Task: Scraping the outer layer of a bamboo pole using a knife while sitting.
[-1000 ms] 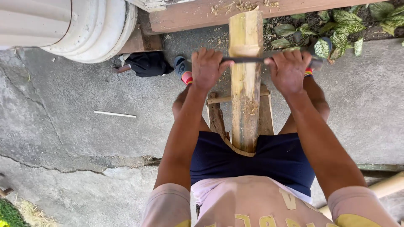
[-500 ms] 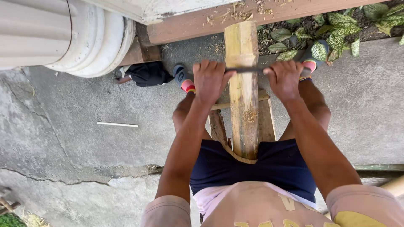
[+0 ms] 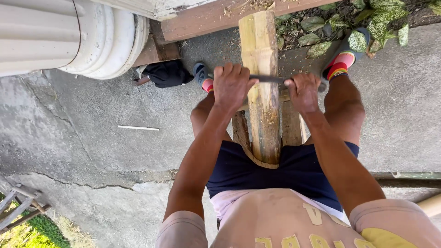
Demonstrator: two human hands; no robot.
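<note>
A view from above, looking down a seated person's chest and legs to a concrete floor. A thick bamboo pole (image 3: 261, 87) runs up the middle of the frame, its long axis pointing straight away from the body: the near end lies between the thighs at centre frame, and the far end reaches a wooden beam (image 3: 216, 18) along the top edge. A thin dark blade (image 3: 271, 80) lies across the pole at a right angle, just above centre. The left hand (image 3: 232, 86) is closed in a fist around the blade's end just left of the pole; the right hand (image 3: 304, 92) is clamped on the other end just right of it. Both hands sit at about the same height, equally close to the pole, one on each side. The pole's surface nearer the body, below the blade, looks scraped and fibrous. A pale ribbed column base (image 3: 69, 36) fills the upper left, and green leaves (image 3: 367, 23) lie in the upper right.
</note>
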